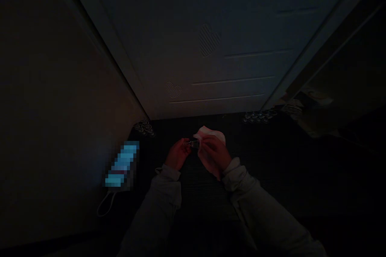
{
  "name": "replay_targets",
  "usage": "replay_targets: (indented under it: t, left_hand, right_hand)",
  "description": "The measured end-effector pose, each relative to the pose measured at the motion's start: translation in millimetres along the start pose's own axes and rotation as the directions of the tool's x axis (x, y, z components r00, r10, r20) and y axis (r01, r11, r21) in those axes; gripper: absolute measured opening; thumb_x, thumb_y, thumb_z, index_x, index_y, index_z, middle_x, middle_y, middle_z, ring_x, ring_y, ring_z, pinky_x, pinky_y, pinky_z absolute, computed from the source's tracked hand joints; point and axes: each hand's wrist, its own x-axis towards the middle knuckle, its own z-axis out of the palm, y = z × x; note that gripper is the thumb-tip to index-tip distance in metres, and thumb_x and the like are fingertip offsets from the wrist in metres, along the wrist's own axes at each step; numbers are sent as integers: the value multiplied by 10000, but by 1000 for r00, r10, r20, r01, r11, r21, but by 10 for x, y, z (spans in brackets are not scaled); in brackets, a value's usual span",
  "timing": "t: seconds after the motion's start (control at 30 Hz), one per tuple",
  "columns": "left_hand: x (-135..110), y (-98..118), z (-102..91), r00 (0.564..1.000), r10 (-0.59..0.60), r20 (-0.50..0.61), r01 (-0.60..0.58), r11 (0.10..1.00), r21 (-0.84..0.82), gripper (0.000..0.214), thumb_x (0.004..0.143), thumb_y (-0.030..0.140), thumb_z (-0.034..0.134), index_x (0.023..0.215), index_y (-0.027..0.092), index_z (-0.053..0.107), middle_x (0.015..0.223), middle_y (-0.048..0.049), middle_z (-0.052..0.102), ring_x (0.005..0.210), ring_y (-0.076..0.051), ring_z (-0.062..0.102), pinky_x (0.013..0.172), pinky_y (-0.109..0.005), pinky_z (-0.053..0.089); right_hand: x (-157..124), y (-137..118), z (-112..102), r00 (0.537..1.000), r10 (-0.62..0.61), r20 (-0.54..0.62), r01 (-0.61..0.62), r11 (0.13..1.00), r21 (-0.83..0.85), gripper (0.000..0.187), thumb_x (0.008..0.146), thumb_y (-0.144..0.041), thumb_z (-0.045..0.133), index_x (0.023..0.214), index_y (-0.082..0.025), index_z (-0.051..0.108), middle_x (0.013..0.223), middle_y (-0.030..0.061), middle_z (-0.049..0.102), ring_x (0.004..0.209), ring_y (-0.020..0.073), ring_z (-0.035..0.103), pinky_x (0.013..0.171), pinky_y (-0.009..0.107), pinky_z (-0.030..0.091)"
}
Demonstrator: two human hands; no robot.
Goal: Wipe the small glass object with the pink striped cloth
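The scene is very dark. My left hand (pixel 178 153) is closed around a small shiny clear object (pixel 191 143), pinched at its left end. My right hand (pixel 214 151) holds a pale pink cloth (pixel 211 133) and presses it against the right end of that object. Both hands hover low over a dark ribbed mat (pixel 205 192), in front of a closed white door (pixel 211 48). Grey sleeves cover both forearms.
A lit phone screen (pixel 123 164) lies on the floor at the left, with a white cable loop (pixel 105 207) beneath it. Clusters of small shiny objects (pixel 144 127) (pixel 259 116) sit at the door's base. A wall runs along the left; cluttered items (pixel 304 108) lie at the right.
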Motion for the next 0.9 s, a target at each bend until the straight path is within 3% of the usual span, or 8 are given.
replay_targets:
  t: [0.4, 0.53, 0.63, 0.8, 0.9]
  left_hand:
    - [-9, -16, -11, 998, 31, 51, -34, 997, 65, 148, 708, 213, 559, 778, 90, 604, 671, -41, 602, 640, -94, 552, 563, -192, 406]
    - [1, -12, -37, 999, 21, 29, -22, 999, 36, 153, 704, 222, 566, 767, 88, 603, 637, -25, 587, 615, -81, 543, 560, -189, 404]
    - [9, -13, -57, 999, 27, 37, -29, 999, 40, 166, 699, 234, 574, 784, 94, 600, 650, -27, 590, 622, -84, 544, 567, -195, 405]
    - [-1, -18, -45, 998, 33, 54, -38, 994, 98, 186, 686, 248, 591, 798, 100, 597, 668, -40, 601, 631, -96, 548, 580, -211, 404]
    - [-10, -19, -33, 998, 32, 53, -38, 992, 118, 193, 678, 251, 600, 796, 99, 600, 675, -42, 605, 628, -97, 548, 575, -211, 400]
  right_hand:
    - [-1, -27, 0, 989, 150, -3, -149, 986, 69, 166, 761, -344, 489, 769, -203, 577, 841, 34, 591, 829, 168, 537, 783, 324, 411]
    - [29, -9, -72, 961, 275, -4, -270, 946, 177, 207, 735, -391, 508, 746, -195, 574, 791, 29, 591, 778, 171, 545, 735, 317, 427]
    - [40, 3, -100, 940, 336, 65, -341, 910, 236, 221, 713, -405, 531, 730, -188, 571, 759, 20, 586, 733, 164, 548, 688, 308, 434]
    - [21, 12, -81, 932, 305, 197, -350, 898, 267, 214, 698, -395, 554, 735, -186, 572, 754, 7, 583, 723, 150, 546, 696, 300, 430]
    - [5, 19, -78, 939, 270, 213, -320, 913, 255, 200, 720, -379, 536, 762, -188, 577, 782, 10, 582, 754, 151, 541, 715, 300, 423]
